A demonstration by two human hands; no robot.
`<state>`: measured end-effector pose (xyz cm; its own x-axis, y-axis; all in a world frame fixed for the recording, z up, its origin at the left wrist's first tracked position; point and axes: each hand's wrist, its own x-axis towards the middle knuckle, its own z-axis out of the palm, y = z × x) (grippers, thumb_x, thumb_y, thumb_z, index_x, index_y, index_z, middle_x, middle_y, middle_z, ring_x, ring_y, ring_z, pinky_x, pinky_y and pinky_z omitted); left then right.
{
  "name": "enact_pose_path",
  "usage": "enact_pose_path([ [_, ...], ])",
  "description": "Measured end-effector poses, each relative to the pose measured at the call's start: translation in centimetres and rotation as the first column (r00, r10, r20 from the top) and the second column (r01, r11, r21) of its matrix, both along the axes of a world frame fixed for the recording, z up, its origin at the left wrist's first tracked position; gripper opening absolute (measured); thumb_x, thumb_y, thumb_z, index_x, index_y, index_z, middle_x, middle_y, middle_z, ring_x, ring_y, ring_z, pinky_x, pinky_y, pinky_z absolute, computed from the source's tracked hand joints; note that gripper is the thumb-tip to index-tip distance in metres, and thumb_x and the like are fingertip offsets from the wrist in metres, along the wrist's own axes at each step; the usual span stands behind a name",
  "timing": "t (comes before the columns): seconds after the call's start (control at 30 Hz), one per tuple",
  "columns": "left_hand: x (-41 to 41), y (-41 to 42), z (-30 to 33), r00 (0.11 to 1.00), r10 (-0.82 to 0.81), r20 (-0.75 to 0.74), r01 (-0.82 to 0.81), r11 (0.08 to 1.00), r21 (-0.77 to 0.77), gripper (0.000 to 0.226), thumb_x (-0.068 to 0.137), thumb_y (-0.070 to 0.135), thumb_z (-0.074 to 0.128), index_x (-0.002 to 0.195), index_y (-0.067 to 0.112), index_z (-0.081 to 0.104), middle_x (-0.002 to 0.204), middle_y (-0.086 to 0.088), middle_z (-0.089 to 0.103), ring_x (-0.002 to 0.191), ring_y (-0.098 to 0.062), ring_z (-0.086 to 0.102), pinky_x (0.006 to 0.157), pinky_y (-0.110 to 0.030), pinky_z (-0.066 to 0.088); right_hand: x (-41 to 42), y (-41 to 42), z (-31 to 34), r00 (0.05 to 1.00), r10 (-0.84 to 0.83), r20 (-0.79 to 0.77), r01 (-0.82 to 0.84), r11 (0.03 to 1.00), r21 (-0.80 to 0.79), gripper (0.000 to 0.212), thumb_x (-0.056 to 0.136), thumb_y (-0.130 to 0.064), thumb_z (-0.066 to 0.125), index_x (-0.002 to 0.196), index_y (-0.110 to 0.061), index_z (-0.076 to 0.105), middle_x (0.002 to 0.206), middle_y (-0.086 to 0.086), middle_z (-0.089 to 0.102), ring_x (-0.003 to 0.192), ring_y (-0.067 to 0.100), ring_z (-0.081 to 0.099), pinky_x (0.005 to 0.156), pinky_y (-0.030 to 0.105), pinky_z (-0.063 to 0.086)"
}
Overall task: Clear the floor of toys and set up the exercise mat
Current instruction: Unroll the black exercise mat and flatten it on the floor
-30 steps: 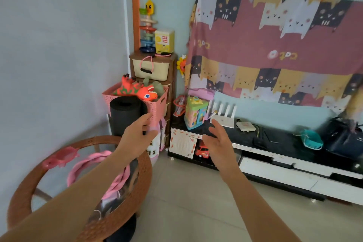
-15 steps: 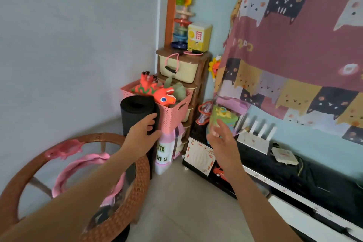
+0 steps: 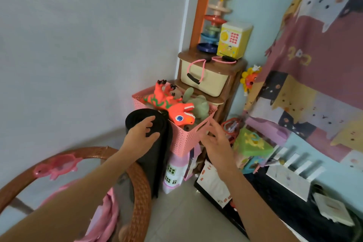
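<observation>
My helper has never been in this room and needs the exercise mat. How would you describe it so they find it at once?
Go to the corner where the brown drawer tower stands. In front of it is a pink perforated basket holding an orange dinosaur. The rolled mat stands upright on the floor against the basket's left side, gripped near its top by the left hand: the only plain black cylinder among the colourful toys.

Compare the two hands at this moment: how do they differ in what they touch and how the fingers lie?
The left hand grips the top of the rolled black mat, fingers curled over its edge; the right hand holds nothing, fingers loosely spread. The left sits against the mat; the right hovers in front of the pink basket. Both are extended forward.
</observation>
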<state>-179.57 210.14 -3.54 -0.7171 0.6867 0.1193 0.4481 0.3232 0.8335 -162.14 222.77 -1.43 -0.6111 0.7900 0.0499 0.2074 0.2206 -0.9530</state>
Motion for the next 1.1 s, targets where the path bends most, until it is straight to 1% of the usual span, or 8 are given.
enact_pose_path([
  [0.2,-3.1,2.7,-1.0,0.998,0.058,0.019,-0.057,0.997,-0.044,0.057,0.087,0.017,0.06,0.139,0.019,0.038,0.13,-0.007,0.054,0.114,-0.021,0.054,0.095,-0.033,0.044,-5.2,4.2,-1.6,0.994,0.113,-0.003,-0.113,0.993,-0.04,0.044,0.09,-0.015,0.054,0.12,-0.045,0.043,0.102,-0.034,0.05,0.086,-0.022,0.053,0.071,0.001,0.041],
  [0.33,-4.7,4.2,-1.8,0.987,0.156,0.023,-0.155,0.986,-0.055,0.056,0.087,0.017,0.06,0.139,0.019,0.039,0.129,-0.007,0.054,0.115,-0.021,0.054,0.095,-0.033,0.044,-8.6,7.1,-2.9,0.983,0.183,0.026,-0.181,0.981,-0.07,0.054,0.089,-0.019,0.055,0.138,-0.033,0.037,0.107,-0.021,0.051,0.093,-0.011,0.053,0.084,0.016,0.041],
  [0.43,-5.6,5.7,-2.6,0.971,0.236,0.028,-0.234,0.97,-0.057,0.055,0.087,0.017,0.06,0.138,0.018,0.04,0.129,-0.007,0.055,0.114,-0.021,0.054,0.095,-0.033,0.045,-10.9,9.6,-3.8,0.962,0.265,0.062,-0.261,0.963,-0.061,0.058,0.089,-0.019,0.054,0.14,-0.035,0.033,0.112,-0.019,0.051,0.097,-0.005,0.053,0.077,0.014,0.04],
  [0.5,-5.8,6.8,-3.3,0.958,0.284,0.036,-0.281,0.957,-0.079,0.055,0.087,0.018,0.06,0.139,0.019,0.039,0.129,-0.006,0.054,0.114,-0.02,0.054,0.093,-0.031,0.044,-12.0,11.5,-4.4,0.948,0.308,0.082,-0.304,0.951,-0.064,0.058,0.089,-0.019,0.053,0.141,-0.034,0.033,0.122,-0.013,0.052,0.106,0.009,0.055,0.086,0.022,0.042],
  [0.67,-5.3,10.6,-5.2,0.907,0.42,0.045,-0.407,0.897,-0.17,0.057,0.089,0.022,0.058,0.141,0.02,0.035,0.133,-0.005,0.052,0.118,-0.019,0.052,0.093,-0.03,0.043,-14.0,17.3,-6.5,0.85,0.493,0.186,-0.508,0.861,0.04,0.056,0.091,-0.019,0.052,0.143,-0.026,0.031,0.144,-0.003,0.04,0.124,0.01,0.044,0.102,0.029,0.035],
  [0.87,-3.4,15.3,-7.4,0.862,0.505,0.033,-0.464,0.816,-0.346,0.068,0.088,0.033,0.059,0.145,0.021,0.025,0.142,-0.004,0.042,0.13,-0.021,0.041,0.103,-0.036,0.038,-15.5,21.9,-10.2,0.68,0.495,0.541,-0.726,0.557,0.403,0.065,0.088,-0.031,0.057,0.144,-0.019,0.027,0.153,0.007,0.022,0.142,0.022,0.017,0.116,0.039,0.014],
  [0.93,-3.1,16.4,-7.9,0.857,0.515,-0.011,-0.475,0.78,-0.408,0.073,0.086,0.038,0.06,0.146,0.018,0.023,0.146,-0.005,0.038,0.134,-0.022,0.036,0.106,-0.036,0.034,-15.8,22.4,-11.4,0.582,0.435,0.687,-0.808,0.405,0.428,0.078,0.084,-0.047,0.057,0.147,-0.027,0.017,0.157,0.005,0.002,0.145,0.024,-0.002,0.115,0.043,0.002],
  [1.1,-3.8,18.3,-9.6,0.889,0.449,-0.092,-0.41,0.69,-0.597,0.094,0.079,0.052,0.062,0.148,0.014,0.011,0.155,-0.007,0.016,0.144,-0.025,0.009,0.115,-0.041,0.017,-15.8,23.0,-13.8,0.5,0.357,0.789,-0.865,0.232,0.444,0.098,0.072,-0.061,0.063,0.147,-0.034,0.005,0.154,0.012,-0.023,0.141,0.031,-0.021,0.113,0.051,-0.004],
])
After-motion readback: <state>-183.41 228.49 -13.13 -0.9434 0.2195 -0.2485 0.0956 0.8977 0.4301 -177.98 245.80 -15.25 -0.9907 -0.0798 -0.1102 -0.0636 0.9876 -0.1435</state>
